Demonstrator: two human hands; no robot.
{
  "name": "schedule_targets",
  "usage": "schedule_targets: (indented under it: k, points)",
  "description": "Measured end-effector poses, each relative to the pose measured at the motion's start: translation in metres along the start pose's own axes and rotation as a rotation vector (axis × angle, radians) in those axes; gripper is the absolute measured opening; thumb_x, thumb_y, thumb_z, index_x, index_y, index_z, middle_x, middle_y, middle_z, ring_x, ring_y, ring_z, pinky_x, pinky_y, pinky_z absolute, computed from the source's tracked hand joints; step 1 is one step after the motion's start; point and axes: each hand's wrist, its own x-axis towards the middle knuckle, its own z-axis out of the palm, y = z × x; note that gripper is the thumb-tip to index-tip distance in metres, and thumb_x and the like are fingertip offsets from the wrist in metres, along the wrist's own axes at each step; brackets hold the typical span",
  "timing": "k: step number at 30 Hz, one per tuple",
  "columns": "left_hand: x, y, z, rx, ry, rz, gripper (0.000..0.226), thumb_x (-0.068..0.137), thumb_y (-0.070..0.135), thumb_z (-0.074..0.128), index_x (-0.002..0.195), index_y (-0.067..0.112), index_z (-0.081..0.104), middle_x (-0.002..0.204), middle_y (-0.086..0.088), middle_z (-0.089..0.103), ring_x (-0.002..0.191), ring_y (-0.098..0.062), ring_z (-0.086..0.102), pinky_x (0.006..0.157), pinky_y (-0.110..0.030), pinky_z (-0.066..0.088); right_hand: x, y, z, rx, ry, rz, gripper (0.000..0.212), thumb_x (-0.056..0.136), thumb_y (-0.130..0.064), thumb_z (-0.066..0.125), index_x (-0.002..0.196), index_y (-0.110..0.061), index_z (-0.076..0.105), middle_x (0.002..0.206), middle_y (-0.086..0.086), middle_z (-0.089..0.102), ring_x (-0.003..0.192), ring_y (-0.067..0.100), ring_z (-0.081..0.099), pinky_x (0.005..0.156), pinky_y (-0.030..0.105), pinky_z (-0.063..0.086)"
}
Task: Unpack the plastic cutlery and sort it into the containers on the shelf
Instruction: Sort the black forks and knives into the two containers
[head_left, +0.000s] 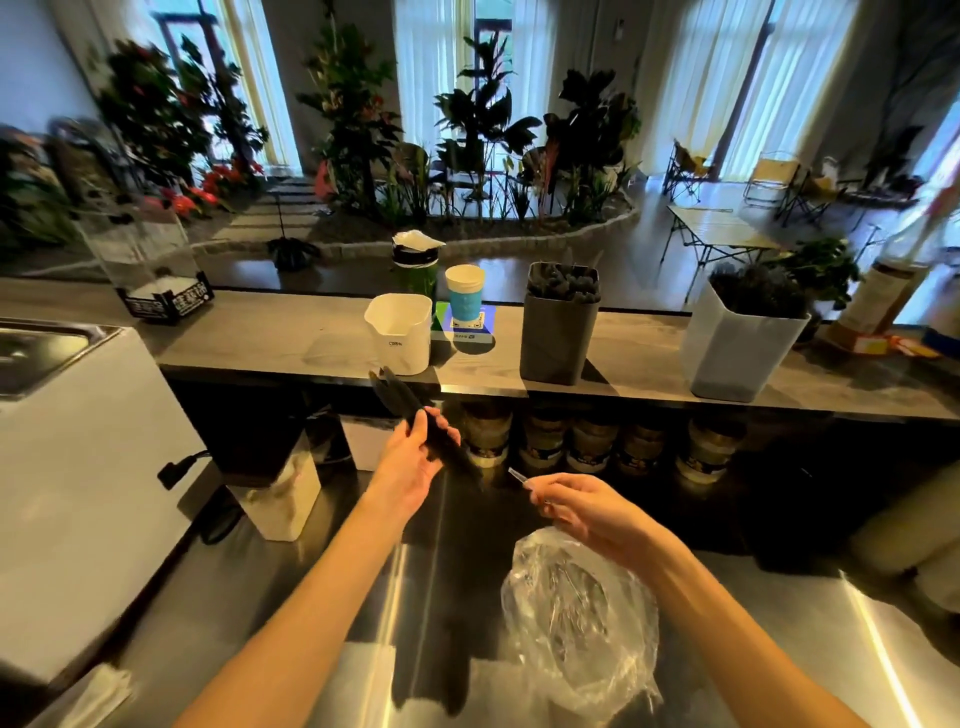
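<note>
My one view, head-worn and wide-angle, looks forward and down from close over the steel counter (779, 623), faces the shelf (291, 332) straight ahead, and takes in the windows (727, 78) far behind.

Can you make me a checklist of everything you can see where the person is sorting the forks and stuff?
Surface: shiny steel counter, grey shelf above.
Job's things: black cutlery bundle; clear plastic bag on the counter; white container, dark container and pale container on the shelf.
Clutter: blue-labelled cup, jars under the shelf.
Hands: left hand grips the bundle; right hand pinches a small clear scrap.
Cables: black plug in a white appliance.
Surroundings: plants, windows, folding chairs.
</note>
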Motion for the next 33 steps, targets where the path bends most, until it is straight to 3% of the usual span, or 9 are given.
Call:
schedule_targets:
  k: [3,7,10,16,20,23,27,31,33]
  points:
    - [0.007,0.025,-0.014,0.03,0.019,0.026,0.023,0.108,0.02,0.038,0.098,0.009,0.056,0.077,-0.004,0.05,0.069,-0.016,0.048,0.075,-0.032,0.044,0.022,-0.045,0.024,-0.115,0.018,-0.128,0.016,0.094,-0.018,0.069,0.107,-0.013,0.076,0.112,0.006,0.075,0.103,0.015,0.067,0.085,0.022,0.052]
    - [0.013,0.055,-0.024,0.131,0.005,0.063,0.024,0.109,0.022,0.036,0.099,0.009,0.054,0.071,0.0,0.046,0.058,-0.011,0.04,0.057,-0.023,0.038,0.065,-0.116,0.06,-0.44,0.175,-0.38,0.016,0.093,-0.029,0.071,0.105,-0.02,0.075,0.098,0.0,0.075,0.086,0.006,0.067,0.068,0.015,0.05]
    - [0.018,0.07,-0.029,0.239,-0.004,0.094,0.025,0.108,0.024,0.04,0.102,0.007,0.056,0.068,0.0,0.047,0.052,-0.009,0.039,0.046,-0.018,0.037,0.113,-0.157,0.087,-0.602,0.284,-0.567,0.017,0.093,-0.022,0.073,0.108,-0.014,0.073,0.1,-0.001,0.074,0.091,0.012,0.069,0.08,0.023,0.054]
    - [0.033,0.086,-0.038,0.277,-0.037,0.064,0.027,0.106,0.027,0.047,0.11,0.006,0.064,0.073,-0.001,0.055,0.052,-0.01,0.042,0.046,-0.019,0.036,0.187,-0.201,0.121,-0.804,0.407,-0.687,0.017,0.091,-0.008,0.074,0.108,-0.004,0.071,0.105,0.01,0.073,0.089,0.013,0.066,0.074,0.014,0.052]
    - [0.036,0.096,-0.038,0.337,-0.1,0.116,0.028,0.104,0.028,0.052,0.117,0.006,0.064,0.082,-0.005,0.062,0.056,-0.012,0.045,0.049,-0.02,0.038,0.209,-0.207,0.123,-0.959,0.319,-0.675,0.036,0.096,-0.021,0.069,0.128,-0.004,0.061,0.116,0.012,0.074,0.105,0.022,0.071,0.093,0.031,0.055]
    - [0.039,0.103,-0.035,0.357,-0.131,0.168,0.026,0.103,0.027,0.052,0.115,0.009,0.066,0.087,-0.009,0.065,0.058,-0.014,0.048,0.053,-0.022,0.039,0.199,-0.208,0.127,-0.794,0.3,-0.69,0.034,0.104,-0.031,0.055,0.122,-0.005,0.067,0.112,0.008,0.074,0.097,0.017,0.072,0.091,0.033,0.058]
    - [0.04,0.107,-0.026,0.445,-0.14,0.229,0.024,0.103,0.025,0.052,0.117,0.012,0.066,0.089,-0.011,0.07,0.059,-0.014,0.052,0.054,-0.023,0.042,0.17,-0.194,0.13,-0.706,-0.069,-0.467,0.033,0.096,-0.04,0.065,0.116,-0.015,0.071,0.105,0.002,0.075,0.089,0.012,0.073,0.074,0.026,0.059]
    - [0.037,0.102,-0.013,0.495,-0.182,0.216,0.03,0.106,0.029,0.044,0.12,0.011,0.063,0.092,-0.01,0.072,0.058,-0.013,0.051,0.055,-0.023,0.044,0.157,-0.177,0.116,-0.613,-0.043,-0.488,0.026,0.093,-0.023,0.072,0.115,-0.01,0.074,0.1,0.006,0.078,0.091,0.019,0.074,0.083,0.034,0.062]
    - [0.034,0.099,-0.007,0.475,-0.234,0.191,0.034,0.108,0.03,0.04,0.121,0.008,0.062,0.097,-0.015,0.071,0.057,-0.014,0.05,0.059,-0.025,0.045,0.146,-0.176,0.108,-0.504,-0.045,-0.469,0.026,0.094,-0.018,0.071,0.117,-0.007,0.074,0.1,0.006,0.078,0.085,0.011,0.074,0.077,0.025,0.06]
